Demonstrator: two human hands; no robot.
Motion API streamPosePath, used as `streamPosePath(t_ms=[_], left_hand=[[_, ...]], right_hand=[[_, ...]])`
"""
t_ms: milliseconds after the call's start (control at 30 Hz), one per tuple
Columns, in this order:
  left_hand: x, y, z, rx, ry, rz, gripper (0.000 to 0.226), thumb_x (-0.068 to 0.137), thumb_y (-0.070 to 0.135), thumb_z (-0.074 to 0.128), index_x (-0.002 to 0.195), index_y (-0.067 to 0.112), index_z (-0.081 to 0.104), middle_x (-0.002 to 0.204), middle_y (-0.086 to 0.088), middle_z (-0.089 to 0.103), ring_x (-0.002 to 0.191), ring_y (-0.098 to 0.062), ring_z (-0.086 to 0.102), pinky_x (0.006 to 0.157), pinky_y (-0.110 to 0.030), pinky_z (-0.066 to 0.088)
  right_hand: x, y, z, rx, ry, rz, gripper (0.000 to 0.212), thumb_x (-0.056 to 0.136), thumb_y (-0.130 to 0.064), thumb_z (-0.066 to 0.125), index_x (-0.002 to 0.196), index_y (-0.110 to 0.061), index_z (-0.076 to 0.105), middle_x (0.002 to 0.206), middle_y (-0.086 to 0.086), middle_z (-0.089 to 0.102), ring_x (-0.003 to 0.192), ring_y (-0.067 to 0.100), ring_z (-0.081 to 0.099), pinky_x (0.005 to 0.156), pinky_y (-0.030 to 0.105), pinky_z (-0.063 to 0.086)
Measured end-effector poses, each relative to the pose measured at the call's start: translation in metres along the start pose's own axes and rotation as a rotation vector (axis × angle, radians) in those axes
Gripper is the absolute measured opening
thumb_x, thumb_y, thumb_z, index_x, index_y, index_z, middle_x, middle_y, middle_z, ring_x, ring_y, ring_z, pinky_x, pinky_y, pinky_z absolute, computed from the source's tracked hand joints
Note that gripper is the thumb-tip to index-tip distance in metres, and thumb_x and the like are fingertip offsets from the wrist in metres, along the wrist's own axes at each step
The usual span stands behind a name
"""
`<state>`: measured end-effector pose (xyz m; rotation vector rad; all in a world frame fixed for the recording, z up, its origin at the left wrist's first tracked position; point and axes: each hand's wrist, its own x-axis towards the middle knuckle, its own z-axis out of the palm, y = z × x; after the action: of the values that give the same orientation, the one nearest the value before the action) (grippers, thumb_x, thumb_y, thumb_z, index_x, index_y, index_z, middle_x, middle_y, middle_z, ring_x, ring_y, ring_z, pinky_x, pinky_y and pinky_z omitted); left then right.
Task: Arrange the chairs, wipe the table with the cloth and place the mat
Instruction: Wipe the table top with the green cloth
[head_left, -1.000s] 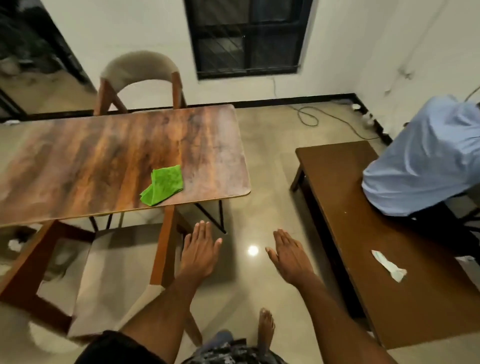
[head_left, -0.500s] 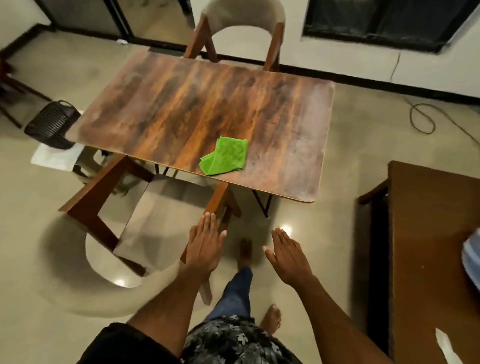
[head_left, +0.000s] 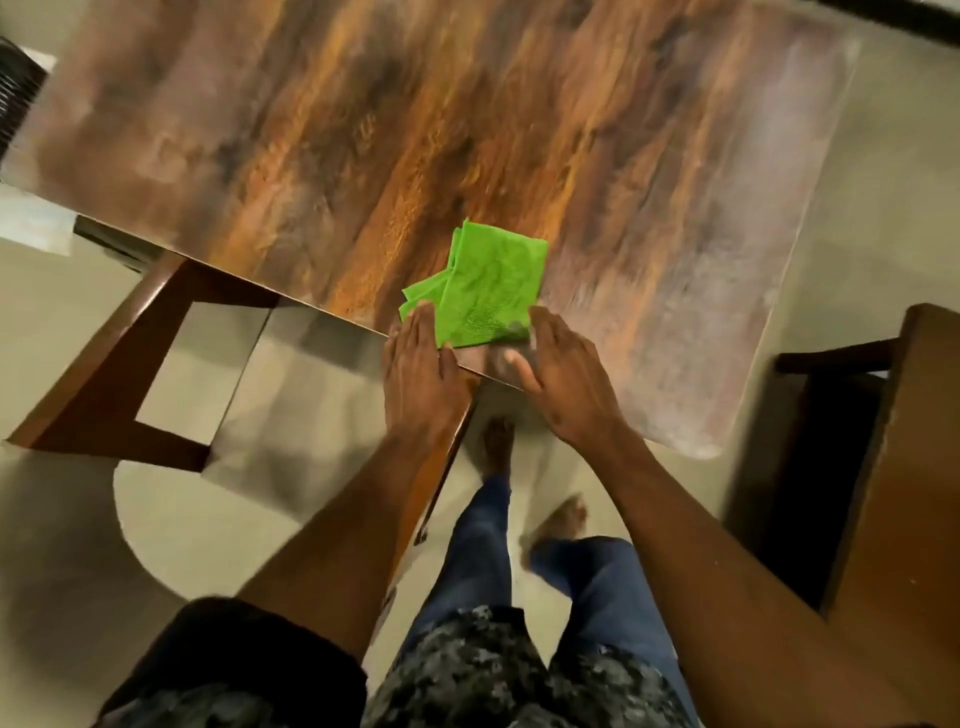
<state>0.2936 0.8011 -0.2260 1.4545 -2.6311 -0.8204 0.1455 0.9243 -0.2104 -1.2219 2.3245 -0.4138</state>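
Observation:
A folded green cloth (head_left: 485, 283) lies on the wooden table (head_left: 363, 130) close to its near edge. My left hand (head_left: 418, 364) reaches over that edge with straight fingers, its fingertips at the cloth's near left corner. My right hand (head_left: 558, 371) is open just right of the cloth, fingertips at its near right corner. Neither hand grips anything. A wooden chair with a beige seat (head_left: 249, 395) stands partly tucked under the table's near side, below my left arm. No mat is in view.
A dark wooden bench (head_left: 914, 467) stands on the right. A black basket (head_left: 15, 88) and a pale sheet (head_left: 31, 218) sit at the left edge, beyond the table. My feet are on the beige tiled floor (head_left: 67, 545) by the table.
I have stepped up to the table and the view has closed in. Both hands moved forward from above the floor to the cloth's near corners. The cloth has not shifted.

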Motion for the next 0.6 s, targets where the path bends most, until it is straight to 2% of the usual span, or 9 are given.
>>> streamPosePath(t_ms=[67,200,300,367,500,600], left_hand=[[0.011,-0.013,0.012,-0.072,0.079,-0.046,0.058,0.112,0.012,0.046,0.168,0.007,0.033,0.173,-0.011,0.038,0.163,-0.024,0.031,0.134,-0.044,0.019],[-0.001,-0.055,0.042,-0.123,0.205,-0.178,0.061,0.105,0.008,0.054,0.165,0.01,0.042,0.17,-0.008,0.044,0.158,-0.022,0.04,0.131,-0.042,0.025],[-0.02,-0.077,0.054,-0.168,0.303,-0.309,0.055,0.108,0.016,0.048,0.163,0.013,0.046,0.168,-0.002,0.046,0.156,-0.017,0.042,0.131,-0.041,0.026],[-0.025,-0.082,0.059,-0.207,0.346,-0.37,0.054,0.108,0.015,0.049,0.162,0.014,0.047,0.167,0.0,0.048,0.154,-0.017,0.044,0.129,-0.045,0.03],[-0.015,-0.087,0.058,-0.226,0.465,-0.424,0.055,0.108,0.011,0.05,0.162,0.014,0.048,0.166,0.005,0.049,0.153,-0.012,0.044,0.128,-0.036,0.03],[-0.005,-0.088,0.045,-0.209,0.558,-0.436,0.054,0.108,0.009,0.05,0.162,0.011,0.047,0.166,-0.001,0.049,0.154,-0.014,0.045,0.127,-0.04,0.034]], right_hand=[[0.049,-0.007,0.018,0.015,0.03,-0.029,0.069,0.114,-0.045,0.044,0.168,-0.005,0.026,0.175,0.017,0.029,0.162,0.032,0.03,0.125,0.048,0.031],[0.127,-0.006,0.072,-0.062,0.117,-0.023,0.073,0.115,-0.049,0.034,0.172,-0.009,0.012,0.181,0.013,0.008,0.168,0.028,0.009,0.135,0.05,0.015],[0.149,-0.012,0.105,-0.203,0.192,0.057,0.072,0.115,-0.051,0.027,0.172,-0.01,0.012,0.181,0.012,0.008,0.169,0.028,0.008,0.136,0.05,0.012],[0.148,-0.028,0.122,-0.26,0.243,0.068,0.074,0.114,-0.053,0.026,0.172,-0.007,0.014,0.18,0.015,0.01,0.168,0.031,0.011,0.134,0.051,0.013],[0.172,-0.094,0.155,-0.264,0.221,-0.099,0.081,0.111,-0.055,0.028,0.171,-0.003,0.014,0.179,0.021,0.011,0.167,0.038,0.011,0.134,0.055,0.013],[0.202,-0.154,0.178,-0.241,0.176,-0.209,0.085,0.11,-0.058,0.031,0.171,-0.002,0.013,0.178,0.025,0.009,0.167,0.041,0.009,0.134,0.056,0.01]])
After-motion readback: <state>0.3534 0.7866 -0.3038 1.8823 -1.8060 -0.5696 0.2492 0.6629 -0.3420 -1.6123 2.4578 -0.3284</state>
